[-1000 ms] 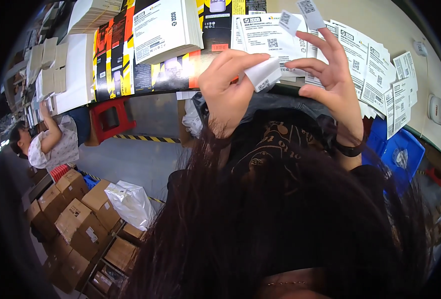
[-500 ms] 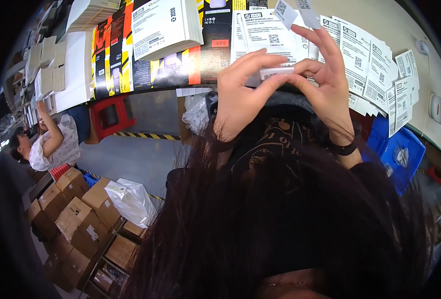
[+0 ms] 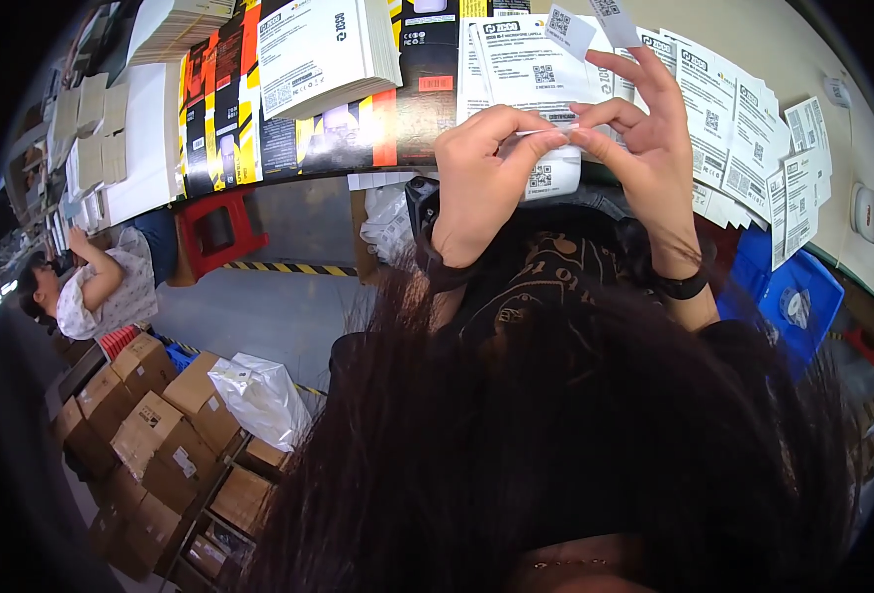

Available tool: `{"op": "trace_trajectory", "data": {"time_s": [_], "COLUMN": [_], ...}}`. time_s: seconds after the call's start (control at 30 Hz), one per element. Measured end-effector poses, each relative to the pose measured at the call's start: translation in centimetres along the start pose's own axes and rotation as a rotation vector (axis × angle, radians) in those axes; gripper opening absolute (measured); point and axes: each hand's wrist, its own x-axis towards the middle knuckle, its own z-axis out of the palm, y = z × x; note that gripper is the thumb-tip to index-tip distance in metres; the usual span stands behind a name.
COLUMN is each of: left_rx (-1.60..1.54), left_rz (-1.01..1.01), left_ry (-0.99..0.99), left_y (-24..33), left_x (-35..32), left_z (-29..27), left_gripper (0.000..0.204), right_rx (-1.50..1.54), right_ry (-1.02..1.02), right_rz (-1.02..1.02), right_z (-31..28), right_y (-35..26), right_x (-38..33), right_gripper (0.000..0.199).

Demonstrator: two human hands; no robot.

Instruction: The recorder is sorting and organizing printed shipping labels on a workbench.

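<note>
My left hand (image 3: 478, 178) and my right hand (image 3: 651, 143) meet over the near edge of the table, thumbs and forefingers closed in a pinch. Between them they hold a white label sheet (image 3: 555, 178) with a printed square code, which hangs below the fingertips. Two small white labels, a left one (image 3: 568, 32) and a right one (image 3: 614, 22), cling to raised fingertips of my right hand. Just beyond the hands lies a white printed sheet (image 3: 511, 74). More printed sheets (image 3: 708, 114) fan out to the right.
Left of the hands, a stack of white printed cards (image 3: 323, 59) rests on black, yellow and orange printed boxes (image 3: 224, 128). A blue bin (image 3: 802, 296) is below the table's right side. A red stool (image 3: 221, 235), cartons (image 3: 160, 435) and another person (image 3: 111, 282) are at left.
The label sheet has turned from edge-on to hanging down, so its printed code now shows. My right hand has shifted slightly right, the small labels on its fingertips moving along.
</note>
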Motion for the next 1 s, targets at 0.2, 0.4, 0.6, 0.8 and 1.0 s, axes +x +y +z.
{"op": "trace_trajectory", "data": {"time_s": [0.2, 0.4, 0.6, 0.8, 1.0], "left_rx": [0.089, 0.218, 0.424, 0.874, 0.966], "left_rz": [-0.060, -0.187, 0.077, 0.396, 0.482], "left_ry": [-0.037, -0.254, -0.183, -0.225, -0.361], "left_y": [0.1, 0.8, 1.4, -1.7, -1.5], "left_x": [0.1, -0.1, -0.7, -1.6, -0.7], "left_z": [-0.2, -1.3, -1.9, -0.2, 1.8], "left_gripper": [0.013, 0.022, 0.017, 0.012, 0.015], "right_rx": [0.052, -0.011, -0.170, -0.048, -0.031], "right_ry": [0.034, 0.172, 0.402, 0.387, 0.374], "right_rz": [0.086, -0.028, -0.133, -0.021, 0.074], "right_z": [0.4, -0.6, -5.6, -6.1, -5.2], "right_y": [-0.1, -0.2, -0.9, 0.6, 0.1], "right_x": [-0.1, 0.6, 1.5, 0.7, 0.7], "right_gripper": [0.078, 0.078, 0.072, 0.064, 0.060]}}
